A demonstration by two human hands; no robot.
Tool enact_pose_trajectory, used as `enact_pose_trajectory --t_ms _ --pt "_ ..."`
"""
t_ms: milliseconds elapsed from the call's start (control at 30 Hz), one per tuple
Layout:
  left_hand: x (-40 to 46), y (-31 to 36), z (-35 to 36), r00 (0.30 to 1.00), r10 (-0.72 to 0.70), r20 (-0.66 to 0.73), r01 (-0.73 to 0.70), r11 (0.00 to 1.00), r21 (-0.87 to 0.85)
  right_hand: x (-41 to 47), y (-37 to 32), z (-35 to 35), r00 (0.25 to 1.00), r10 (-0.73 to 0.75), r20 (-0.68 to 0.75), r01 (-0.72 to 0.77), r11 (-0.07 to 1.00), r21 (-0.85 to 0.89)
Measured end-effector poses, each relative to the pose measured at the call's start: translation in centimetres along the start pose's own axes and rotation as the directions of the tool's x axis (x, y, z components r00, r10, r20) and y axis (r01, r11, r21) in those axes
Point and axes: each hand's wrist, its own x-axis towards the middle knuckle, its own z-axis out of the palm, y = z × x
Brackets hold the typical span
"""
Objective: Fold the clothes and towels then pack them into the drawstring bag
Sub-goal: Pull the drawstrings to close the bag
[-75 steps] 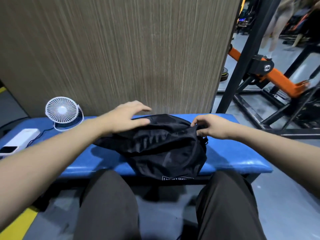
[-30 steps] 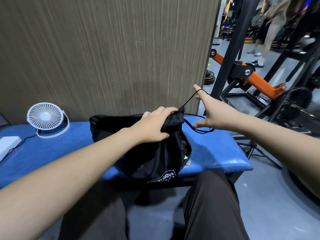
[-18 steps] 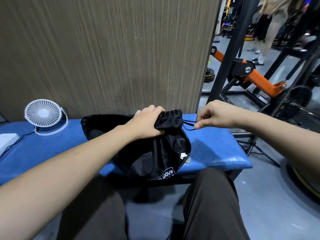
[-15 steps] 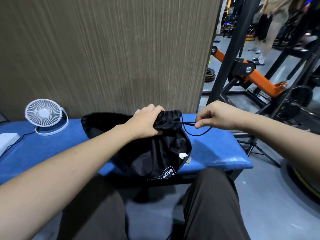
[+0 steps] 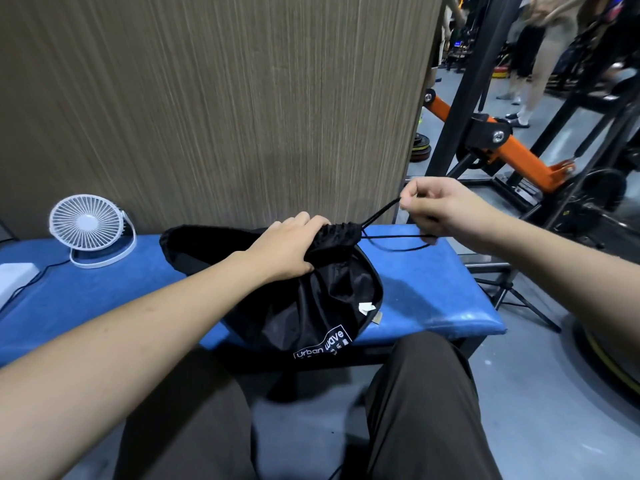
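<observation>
Two hands on closing | black nylon drawstring bag point(image 5: 304, 299) at blue padded bench's point(image 5: 433, 299) front edge | left hand point(image 5: 291, 245) grips gathered neck | right hand point(image 5: 440, 206) pinches black cord point(image 5: 379, 213) | pull cord straight away from neck, holding neck firm.

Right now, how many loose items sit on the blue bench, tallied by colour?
Black: 1, the drawstring bag, gripped at its neck by the left hand while the right hand pinches its cord.
White: 2, the desk fan and a white device at the frame's left edge.
Total: 3
</observation>
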Motion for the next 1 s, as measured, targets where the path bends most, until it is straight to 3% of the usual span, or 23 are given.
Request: enact_pose_trajectory --t_ms 67,167,267,333,367,400,500,533,567,600,667,767,833,867,900,933,967,1000 --pt "-0.2 -0.5 -0.1 1.000 -0.008 0.013 0.008 1.000 -0.006 0.2 0.0 -0.8 0.997 0.046 0.060 -0.023 0.939 -0.342" --pt "-0.5 -1.0 -0.1 0.999 -0.015 0.033 0.016 0.999 -0.036 0.6 0.4 -1.9 0.986 0.131 0.099 0.010 0.553 -0.833" --pt "-0.7 -0.9 0.3 0.999 -0.007 0.053 0.008 1.000 -0.010 0.5 0.7 -2.0 0.992 0.113 0.052 0.022 0.255 -0.967" --pt "-0.5 -1.0 0.5 0.999 -0.005 0.049 0.004 1.000 0.018 0.1 1.3 -1.8 0.986 -0.096 0.132 0.141 0.093 -0.986" --pt "-0.4 -1.1 0.5 0.999 -0.008 0.048 0.007 1.000 0.023 0.1 1.7 -1.9 0.957 -0.194 0.214 0.228 0.055 -0.972" --pt "-0.4 -1.3 0.5 0.999 -0.016 0.052 0.015 1.000 0.023 0.0 1.8 -1.9 0.929 -0.261 0.264 0.295 0.087 -0.952" --pt "-0.4 -1.8 0.5 0.996 -0.041 0.076 0.040 0.999 0.012 -0.3 1.5 -2.0 0.935 -0.334 0.118 0.282 0.500 -0.819" --pt "-0.4 -1.9 0.5 0.995 -0.049 0.085 0.049 0.999 0.006 -0.4 1.2 -2.0 0.932 -0.363 0.009 0.245 0.610 -0.754" --pt "-0.5 -1.9 0.6 0.994 -0.054 0.091 0.054 0.999 -0.003 -0.5 1.0 -1.9 0.914 -0.398 -0.083 0.217 0.651 -0.727" --pt "-0.5 -1.8 0.6 0.994 -0.053 0.094 0.055 0.998 -0.013 -0.6 0.9 -1.8 0.881 -0.450 -0.144 0.202 0.634 -0.746" --pt "-0.4 -1.5 0.7 0.996 -0.035 0.084 0.037 0.999 -0.024 -0.4 1.0 -1.4 0.820 -0.539 -0.194 0.120 0.493 -0.862" --pt "-0.2 -1.1 0.8 0.997 -0.018 0.080 0.017 1.000 0.013 0.0 1.9 -1.1 0.707 -0.708 0.007 0.099 0.089 -0.991" --pt "-0.3 -1.4 0.9 0.995 -0.032 0.097 0.029 0.999 0.027 0.1 2.3 -1.4 0.637 -0.765 0.099 0.073 -0.068 -0.995" --pt "-0.4 -1.7 0.9 0.993 -0.046 0.113 0.044 0.999 0.020 0.1 2.3 -1.6 0.634 -0.771 0.060 0.024 -0.057 -0.998" --pt "-0.5 -2.1 0.9 0.990 -0.066 0.127 0.066 0.998 0.001 0.3 2.5 -2.1 0.650 -0.759 -0.039 -0.033 0.023 -0.999" --pt "-0.7 -2.3 0.9 0.987 -0.085 0.138 0.089 0.996 -0.023 0.5 2.9 -2.5 0.689 -0.695 -0.205 -0.086 0.203 -0.975" --pt "-0.8 -2.5 0.8 0.985 -0.098 0.141 0.105 0.993 -0.045 0.6 2.8 -2.7 0.755 -0.520 -0.400 -0.114 0.497 -0.860" --pt "-0.9 -2.6 0.8 0.985 -0.102 0.141 0.112 0.992 -0.062 0.5 2.3 -2.5 0.815 -0.249 -0.523 -0.118 0.812 -0.571"
